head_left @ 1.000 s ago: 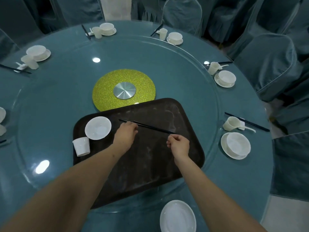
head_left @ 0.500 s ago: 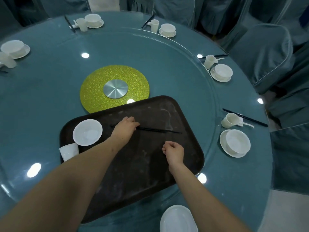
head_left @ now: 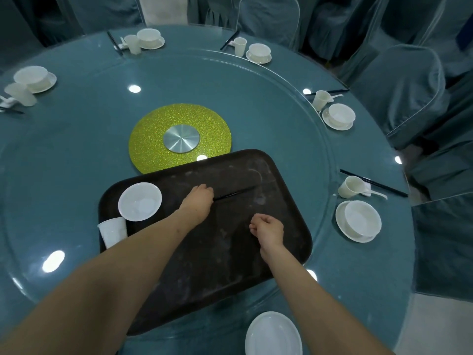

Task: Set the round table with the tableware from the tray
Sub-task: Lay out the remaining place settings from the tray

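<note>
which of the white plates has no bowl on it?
The plate at the near table edge, below the tray. It lies bare, with no bowl, cup or chopsticks beside it; every other plate round the table carries a bowl.

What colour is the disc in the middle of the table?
The disc is glittery yellow-green with a silver metal hub, seen in the head view.
</note>
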The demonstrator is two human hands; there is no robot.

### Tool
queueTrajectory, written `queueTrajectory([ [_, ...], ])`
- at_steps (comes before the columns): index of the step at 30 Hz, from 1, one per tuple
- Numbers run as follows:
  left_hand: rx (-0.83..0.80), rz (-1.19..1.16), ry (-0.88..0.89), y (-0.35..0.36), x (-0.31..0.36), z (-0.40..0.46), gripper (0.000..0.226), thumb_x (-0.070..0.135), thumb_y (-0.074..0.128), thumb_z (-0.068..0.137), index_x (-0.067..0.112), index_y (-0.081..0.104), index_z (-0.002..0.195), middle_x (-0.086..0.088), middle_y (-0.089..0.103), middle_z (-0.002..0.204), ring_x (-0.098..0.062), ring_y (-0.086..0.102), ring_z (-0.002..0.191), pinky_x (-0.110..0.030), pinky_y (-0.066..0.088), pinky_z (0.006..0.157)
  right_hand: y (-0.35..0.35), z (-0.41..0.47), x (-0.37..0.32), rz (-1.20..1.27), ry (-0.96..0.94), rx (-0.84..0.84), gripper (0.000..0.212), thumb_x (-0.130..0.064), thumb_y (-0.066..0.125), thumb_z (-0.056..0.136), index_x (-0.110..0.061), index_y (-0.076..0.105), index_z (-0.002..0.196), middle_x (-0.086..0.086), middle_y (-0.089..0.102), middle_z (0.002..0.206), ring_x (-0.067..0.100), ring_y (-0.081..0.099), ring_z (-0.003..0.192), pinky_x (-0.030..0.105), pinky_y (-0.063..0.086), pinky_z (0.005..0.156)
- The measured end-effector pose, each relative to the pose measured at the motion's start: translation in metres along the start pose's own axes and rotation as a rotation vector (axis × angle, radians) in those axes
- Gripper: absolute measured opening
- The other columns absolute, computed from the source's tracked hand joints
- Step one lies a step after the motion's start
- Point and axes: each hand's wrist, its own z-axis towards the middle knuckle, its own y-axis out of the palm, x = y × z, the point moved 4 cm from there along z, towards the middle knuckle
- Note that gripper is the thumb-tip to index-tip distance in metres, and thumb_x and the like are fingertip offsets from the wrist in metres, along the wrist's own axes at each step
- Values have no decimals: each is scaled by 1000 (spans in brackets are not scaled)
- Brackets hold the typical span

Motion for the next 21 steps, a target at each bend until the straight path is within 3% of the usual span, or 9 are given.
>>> queueTrajectory([
  [8,-27,-614,-197,0,33,-49,24,24,70,91,13,69,113,-3,68,105,-18,63,100,-29,48,90,2,-33,-39,127,-124,-117,10,-19,74,93,-14,75,101,6,76,95,20,73,91,32,62,84],
  [14,-41,-780,-122,2,47,-96,6,21,71,89,19,66,86,5,60,73,-9,53,71,-24,42,68,9,-65,-46,210,-168,-172,19,-5,74,91,1,71,108,12,71,90,17,67,75,28,59,68],
  [18,14,-876,-106,-8,51,-131,11,19,71,89,12,71,98,7,63,78,-5,55,72,-20,42,67,5,-84,-42,209,-198,-193,20,-5,76,89,2,71,107,15,72,95,18,68,76,28,59,70],
  [21,32,-966,-114,-11,52,-158,4,16,72,89,19,71,92,4,66,77,-9,58,74,-27,51,71,-2,-102,-47,233,-219,-214,16,-4,76,89,1,71,103,15,71,95,19,68,78,27,59,67],
])
